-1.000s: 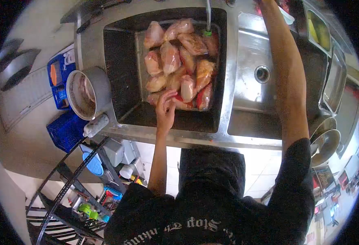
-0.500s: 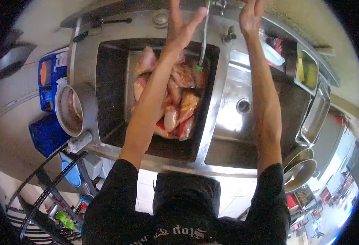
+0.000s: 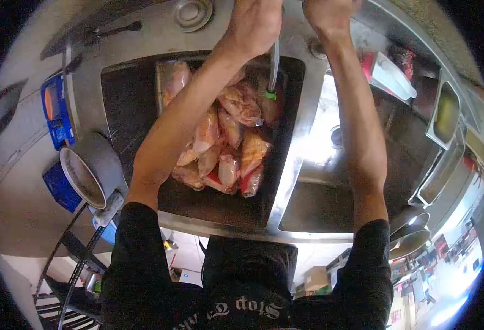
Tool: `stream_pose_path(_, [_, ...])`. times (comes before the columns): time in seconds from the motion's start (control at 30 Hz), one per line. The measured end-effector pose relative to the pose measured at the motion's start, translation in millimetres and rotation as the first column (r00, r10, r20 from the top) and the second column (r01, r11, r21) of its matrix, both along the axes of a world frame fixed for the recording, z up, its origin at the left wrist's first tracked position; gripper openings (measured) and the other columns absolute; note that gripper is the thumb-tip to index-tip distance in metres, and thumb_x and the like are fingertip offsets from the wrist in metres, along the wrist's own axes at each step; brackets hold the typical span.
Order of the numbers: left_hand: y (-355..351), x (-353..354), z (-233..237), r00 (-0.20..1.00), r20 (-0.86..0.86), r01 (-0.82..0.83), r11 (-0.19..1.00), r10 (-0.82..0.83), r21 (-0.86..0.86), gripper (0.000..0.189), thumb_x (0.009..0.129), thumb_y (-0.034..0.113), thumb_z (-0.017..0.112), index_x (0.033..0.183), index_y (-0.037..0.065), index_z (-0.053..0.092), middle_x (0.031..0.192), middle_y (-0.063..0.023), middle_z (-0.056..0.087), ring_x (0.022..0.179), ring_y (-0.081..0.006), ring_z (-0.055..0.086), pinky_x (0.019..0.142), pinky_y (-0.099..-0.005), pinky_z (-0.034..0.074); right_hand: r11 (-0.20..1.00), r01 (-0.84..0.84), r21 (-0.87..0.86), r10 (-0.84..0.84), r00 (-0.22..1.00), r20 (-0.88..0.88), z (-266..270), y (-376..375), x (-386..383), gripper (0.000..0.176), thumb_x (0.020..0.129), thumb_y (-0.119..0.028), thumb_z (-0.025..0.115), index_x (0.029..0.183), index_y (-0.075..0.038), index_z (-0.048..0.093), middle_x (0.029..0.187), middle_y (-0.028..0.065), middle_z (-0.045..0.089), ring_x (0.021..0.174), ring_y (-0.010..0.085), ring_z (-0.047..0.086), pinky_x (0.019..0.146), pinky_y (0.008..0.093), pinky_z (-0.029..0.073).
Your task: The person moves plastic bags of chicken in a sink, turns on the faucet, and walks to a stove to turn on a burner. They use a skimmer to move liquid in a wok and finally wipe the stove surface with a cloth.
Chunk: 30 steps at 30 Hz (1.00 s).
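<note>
My left hand [image 3: 257,25] is at the top edge of the view, beyond the left basin and beside the thin water tube. It looks curled closed, with its fingertips cut off. My right hand [image 3: 332,15] is also at the top edge, to the right of the tube, with bent fingers in a fist. Whatever either hand holds is out of view. Under my left forearm, several plastic-wrapped pieces of raw meat [image 3: 230,168] are heaped in the left sink basin [image 3: 214,206]. The clear tube [image 3: 275,69] with a green end hangs over that basin.
The right basin [image 3: 319,206] has a drain, partly behind my right forearm. A large pot [image 3: 85,176] stands at the left edge. A white tray [image 3: 387,77], a metal pan with something yellow-green [image 3: 445,113] and more pans line the right. A round lid [image 3: 192,14] lies at the back.
Both hands have gone from open with fingers spread to curled. My view has shifted, and the meat, the sink and the hands now look closer. More of the meat shows.
</note>
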<state>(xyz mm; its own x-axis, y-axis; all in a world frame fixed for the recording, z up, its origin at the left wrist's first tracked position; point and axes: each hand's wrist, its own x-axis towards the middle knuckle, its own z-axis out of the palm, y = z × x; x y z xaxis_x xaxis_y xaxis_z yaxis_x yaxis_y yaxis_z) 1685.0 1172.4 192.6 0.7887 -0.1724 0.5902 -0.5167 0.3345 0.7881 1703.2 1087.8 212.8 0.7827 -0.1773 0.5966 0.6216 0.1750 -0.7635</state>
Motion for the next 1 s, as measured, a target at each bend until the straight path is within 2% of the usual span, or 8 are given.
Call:
stream_pose_path(0.5, [20.7,-13.6,19.6,0.997,-0.071,0.020,0.989,-0.010,0.144,0.057,0.091,0.035,0.034,0.135,0.010,0.008,0.132,-0.0125,0.029,0.122,-0.0214,0.027,0.101,-0.0372,0.020,0.995,0.076,-0.062,-0.082,0.992,-0.101,0.9,-6.9,-13.6,0.046,0.089,-0.043,0.032,0.108,-0.003,0.040,0.099,0.0105,0.046,0.089,0.0204,0.047,0.079,0.0331,0.037])
stream_pose_path(0.63, [67.1,-59.2,7.9,0.933,-0.271,-0.236,0.971,0.236,0.032,0.068,0.087,0.039,0.043,0.136,0.012,0.006,0.134,-0.0126,0.026,0.125,-0.0223,0.023,0.103,-0.0392,0.017,0.806,0.556,-0.204,-0.582,0.807,-0.101,-26.6,-28.7,-53.4,0.054,0.086,-0.051,0.033,0.098,0.000,0.047,0.088,0.0104,0.055,0.079,0.0168,0.054,0.067,0.0273,0.042])
stream_pose_path(0.67, [87.8,-80.1,-4.4,0.934,-0.325,-0.156,0.988,0.149,0.003,0.069,0.085,0.042,0.046,0.137,0.016,0.007,0.139,-0.0109,0.014,0.127,-0.0277,0.018,0.104,-0.0425,0.012,0.802,0.530,-0.276,-0.577,0.807,-0.127,-41.3,-31.6,-80.7,0.048,0.087,-0.047,0.034,0.095,-0.002,0.046,0.087,0.0088,0.053,0.079,0.0158,0.051,0.067,0.0267,0.040])
stream_pose_path(0.73, [103.4,-144.0,-32.8,0.873,-0.376,-0.360,0.930,0.311,-0.068,0.036,0.089,0.022,0.040,0.119,0.001,0.041,0.118,-0.0109,0.044,0.112,-0.0206,0.040,0.096,-0.0312,0.030,0.859,0.401,-0.319,-0.496,0.808,-0.319,-53.1,-23.5,-152.9,0.036,0.089,-0.039,0.038,0.091,-0.004,0.047,0.081,0.0065,0.051,0.075,0.0138,0.048,0.064,0.0259,0.037])
stream_pose_path(0.8, [127.5,-229.4,-33.2,0.806,-0.374,-0.327,0.872,0.459,0.365,0.043,0.090,0.027,0.035,0.121,-0.002,0.037,0.123,-0.0129,0.040,0.116,-0.0215,0.036,0.098,-0.0322,0.027,0.940,0.115,-0.323,-0.285,0.786,-0.549,-76.7,-28.1,-227.4,0.027,0.089,-0.030,0.041,0.088,-0.004,0.049,0.079,0.0048,0.052,0.068,0.0115,0.046,0.061,0.0246,0.038])
stream_pose_path(0.87, [161.3,-311.5,-63.8,0.820,-0.112,-0.234,0.508,0.561,0.829,0.048,0.090,0.031,0.033,0.122,-0.004,0.035,0.126,-0.0141,0.037,0.118,-0.0223,0.034,0.099,-0.0330,0.025,0.931,-0.182,-0.315,-0.101,0.703,-0.704,-78.3,-24.8,-291.6,0.017,0.089,-0.018,0.043,0.090,-0.003,0.051,0.080,0.0048,0.053,0.067,0.0099,0.048,0.060,0.0228,0.041])
stream_pose_path(0.93, [163.0,-389.4,-34.4,0.646,-0.617,-0.291,0.892,0.450,0.347,0.048,0.091,0.036,0.030,0.110,-0.004,0.048,0.106,-0.0147,0.052,0.102,-0.0222,0.047,0.090,-0.0326,0.033,0.896,-0.313,-0.315,-0.043,0.645,-0.763,-66.5,-5.6,-306.7,0.014,0.088,-0.015,0.045,0.091,-0.003,0.052,0.080,0.0054,0.053,0.068,0.0097,0.051,0.060,0.0223,0.042])
stream_pose_path(1.0, [172.9,-440.6,-20.3,0.513,-0.775,-0.181,0.929,0.369,0.322,0.048,0.091,0.038,0.028,0.100,-0.002,0.053,0.091,-0.0120,0.057,0.087,-0.0190,0.053,0.082,-0.0316,0.039,0.940,-0.235,-0.249,-0.081,0.555,-0.828,-60.9,14.0,-279.1,0.014,0.084,-0.011,0.050,0.094,0.000,0.051,0.083,0.0090,0.056,0.076,0.0147,0.054,0.067,0.0266,0.044])
